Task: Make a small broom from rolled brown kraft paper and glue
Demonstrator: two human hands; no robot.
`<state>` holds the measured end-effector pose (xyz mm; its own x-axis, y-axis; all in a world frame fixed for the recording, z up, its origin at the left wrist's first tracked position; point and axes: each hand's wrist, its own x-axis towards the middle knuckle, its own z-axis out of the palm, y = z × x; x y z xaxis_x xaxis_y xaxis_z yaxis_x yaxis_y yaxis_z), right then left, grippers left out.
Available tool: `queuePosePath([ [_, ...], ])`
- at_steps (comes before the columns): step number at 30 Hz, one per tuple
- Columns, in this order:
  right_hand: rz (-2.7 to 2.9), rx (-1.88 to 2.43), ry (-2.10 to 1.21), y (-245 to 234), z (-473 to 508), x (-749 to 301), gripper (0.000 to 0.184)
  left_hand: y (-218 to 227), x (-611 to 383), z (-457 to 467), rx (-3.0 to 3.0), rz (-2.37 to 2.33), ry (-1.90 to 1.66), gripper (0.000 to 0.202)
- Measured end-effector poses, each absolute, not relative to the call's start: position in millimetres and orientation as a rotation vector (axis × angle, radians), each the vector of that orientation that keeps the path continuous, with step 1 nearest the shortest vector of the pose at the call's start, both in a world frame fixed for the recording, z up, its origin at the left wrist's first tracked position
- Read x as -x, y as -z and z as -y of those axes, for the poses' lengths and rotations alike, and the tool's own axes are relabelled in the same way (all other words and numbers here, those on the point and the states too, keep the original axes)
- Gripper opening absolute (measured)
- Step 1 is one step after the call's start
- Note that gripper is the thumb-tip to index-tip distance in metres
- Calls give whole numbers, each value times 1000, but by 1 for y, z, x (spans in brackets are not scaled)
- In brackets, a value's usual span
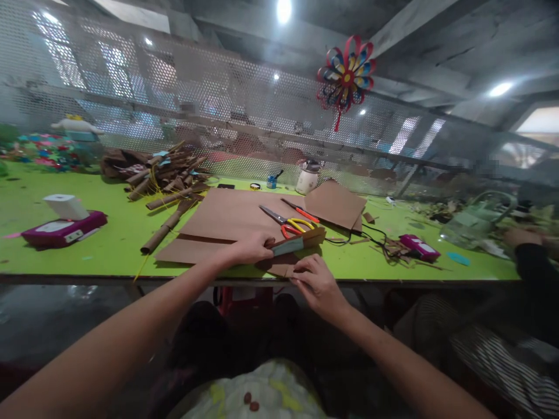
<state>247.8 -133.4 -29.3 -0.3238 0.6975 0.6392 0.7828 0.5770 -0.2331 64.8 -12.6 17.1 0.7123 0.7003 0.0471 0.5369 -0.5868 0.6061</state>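
My left hand (252,249) is closed on a folded brown paper piece (315,236) with a blue-grey strip (288,246) along it. Near the table's front edge, my right hand (318,284) pinches the edge of a smaller brown paper flap (279,266) below that piece. Large brown paper sheets (218,210) lie flat under and beyond my left hand. On them, just past the folded piece, rest scissors (290,223) with yellow and orange handles, blades apart. A slim tool with a red-orange handle (305,213) lies beside the scissors.
Brown paper rolls (168,174) are heaped at the back left. A purple box (65,228) stands left; a purple device (419,247) lies right among scraps and black cable. A white jar (308,177) stands behind. Another person's hand (522,237) is at the far right, by a clear jug (469,221).
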Motion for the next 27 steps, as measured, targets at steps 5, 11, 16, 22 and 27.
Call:
queuePosePath([
  [5, 2149, 985, -50, 16, 150, -261, 13, -21, -65, 22, -2458, -969, -334, 7],
  [11, 1800, 1156, -331, -26, 165, -283, 11, -27, -63, 39, -2692, -926, -326, 14],
  [16, 1500, 1206, -563, -43, 141, -277, 27, -39, -55, 41, -2628, -750, -184, 25],
  [22, 1463, 1094, -723, -58, 75, -253, 34, -77, -48, 5, -2044, -700, -437, 34],
  [27, 1527, 1060, -786, -63, 4, -234, 36, -75, -52, -33, -1466, -717, -810, 34],
])
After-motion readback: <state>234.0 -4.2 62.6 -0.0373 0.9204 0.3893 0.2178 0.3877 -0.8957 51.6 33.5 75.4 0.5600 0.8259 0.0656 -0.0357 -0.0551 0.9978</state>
